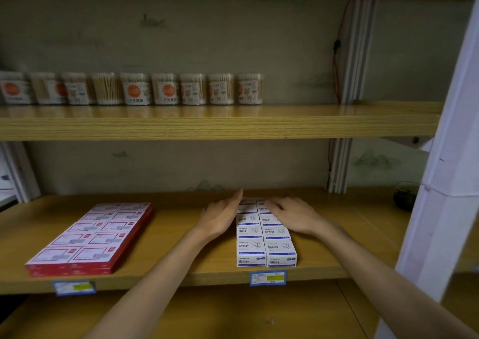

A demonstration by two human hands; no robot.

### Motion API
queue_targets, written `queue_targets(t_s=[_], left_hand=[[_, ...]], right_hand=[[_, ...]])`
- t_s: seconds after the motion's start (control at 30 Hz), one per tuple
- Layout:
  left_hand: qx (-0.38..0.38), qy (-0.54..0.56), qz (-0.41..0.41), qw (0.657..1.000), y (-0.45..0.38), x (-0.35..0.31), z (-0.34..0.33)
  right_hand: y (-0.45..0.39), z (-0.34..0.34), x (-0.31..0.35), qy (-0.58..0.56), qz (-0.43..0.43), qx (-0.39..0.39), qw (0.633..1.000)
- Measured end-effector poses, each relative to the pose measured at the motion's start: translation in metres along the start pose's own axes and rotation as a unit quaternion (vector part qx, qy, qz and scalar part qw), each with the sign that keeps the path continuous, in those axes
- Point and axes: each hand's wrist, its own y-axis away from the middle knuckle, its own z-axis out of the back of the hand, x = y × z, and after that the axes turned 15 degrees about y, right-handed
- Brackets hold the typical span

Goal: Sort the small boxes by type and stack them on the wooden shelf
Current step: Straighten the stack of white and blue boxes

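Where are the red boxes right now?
In the head view, the red boxes lie in a flat block on the left of the lower wooden shelf, left of the white boxes that both hands touch.

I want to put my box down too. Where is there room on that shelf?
Bare wood lies between the red boxes and the left hand, and right of the white boxes toward the white post. It is crowded where both hands press that stack; right hand.
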Motion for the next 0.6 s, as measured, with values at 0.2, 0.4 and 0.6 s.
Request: queue_targets(t_s=[0.2,0.4,0.6], left_hand=[[-0.053,0.442,0.038,0.895,0.009,-0.023,-0.009],[-0.013,0.492,0.052,0.869,0.014,-0.025,-0.019],[0.011,0.456,0.069,0.887,0.022,-0.031,-0.019]], right_hand=[[0.001,-0.005,0.01,-0.474,-0.136,-0.063,0.868],[-0.002,-0.02,0.02,-0.551,-0.143,-0.011,0.822],[0.002,-0.023,0.024,-0.534,-0.145,-0.006,0.833]])
